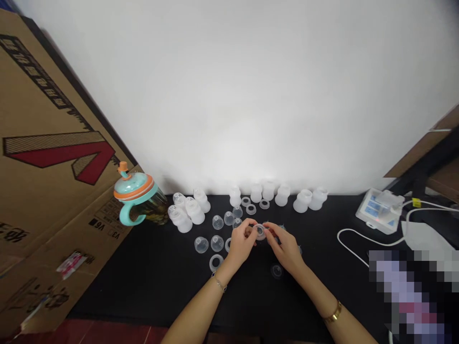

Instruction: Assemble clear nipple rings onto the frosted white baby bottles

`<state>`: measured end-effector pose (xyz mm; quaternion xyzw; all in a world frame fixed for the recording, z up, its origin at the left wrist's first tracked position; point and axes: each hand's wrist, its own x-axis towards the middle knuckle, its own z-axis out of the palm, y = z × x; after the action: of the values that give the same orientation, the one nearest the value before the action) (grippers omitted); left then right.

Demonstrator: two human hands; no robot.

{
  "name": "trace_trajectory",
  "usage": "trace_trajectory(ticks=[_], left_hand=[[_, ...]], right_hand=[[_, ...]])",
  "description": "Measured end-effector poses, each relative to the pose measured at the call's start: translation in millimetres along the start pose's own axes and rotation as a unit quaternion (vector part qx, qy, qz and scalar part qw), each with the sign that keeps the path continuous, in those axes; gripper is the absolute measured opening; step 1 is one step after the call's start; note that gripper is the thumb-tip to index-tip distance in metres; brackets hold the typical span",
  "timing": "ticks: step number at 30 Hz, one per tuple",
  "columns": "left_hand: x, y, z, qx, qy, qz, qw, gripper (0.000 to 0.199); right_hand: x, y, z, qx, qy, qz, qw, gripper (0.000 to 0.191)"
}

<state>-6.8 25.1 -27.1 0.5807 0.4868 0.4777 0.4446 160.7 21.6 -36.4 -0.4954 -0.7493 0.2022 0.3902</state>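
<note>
My left hand (243, 242) and my right hand (286, 247) are both closed, pinching a translucent bottle collar ring (260, 231) between their fingertips. Whether something sits inside the ring is too small to tell. Left of my hands lie several clear dome caps (217, 243) and another collar ring (216, 263). Beyond my fingers are more rings (251, 209). A clear, soft-looking nipple piece (276, 271) lies below my right hand, and similar pieces are partly hidden behind that hand.
White bottles (303, 200) stand along the wall; a group of capped bottles (180, 219) is at left. A teal-lidded jug (141, 198) stands beside a cardboard box (53, 167). At right are a white device (380, 210) and a cable (344, 231) on the black table (154, 282).
</note>
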Motion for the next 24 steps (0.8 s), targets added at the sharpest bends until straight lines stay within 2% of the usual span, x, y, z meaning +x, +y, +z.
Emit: trace_trajectory(ticks=[4, 7, 11, 17, 24], left_hand=[[1.2, 2.1, -2.6, 0.006, 0.018, 0.001, 1.0, 0.021], [-0.1, 2.3, -1.4, 0.042, 0.022, -0.002, 0.999, 0.017], [-2.9, 4.2, 0.8, 0.112, 0.035, 0.035, 0.992, 0.012], [-4.0, 4.8, 2.4, 0.155, 0.035, 0.065, 0.985, 0.016], [-6.1, 3.0, 2.4, 0.192, 0.017, 0.069, 0.979, 0.012]], right_hand=[[1.0, -0.5, 0.8, -0.001, -0.003, -0.001, 1.0, 0.031], [1.0, 0.6, 1.8, -0.009, 0.003, -0.01, 1.0, 0.03], [-0.7, 5.5, 3.7, -0.013, -0.001, -0.018, 1.0, 0.031], [-0.8, 8.0, 4.0, -0.016, -0.005, -0.016, 1.0, 0.03], [-0.1, 7.8, 4.1, -0.019, -0.001, -0.006, 1.0, 0.028]])
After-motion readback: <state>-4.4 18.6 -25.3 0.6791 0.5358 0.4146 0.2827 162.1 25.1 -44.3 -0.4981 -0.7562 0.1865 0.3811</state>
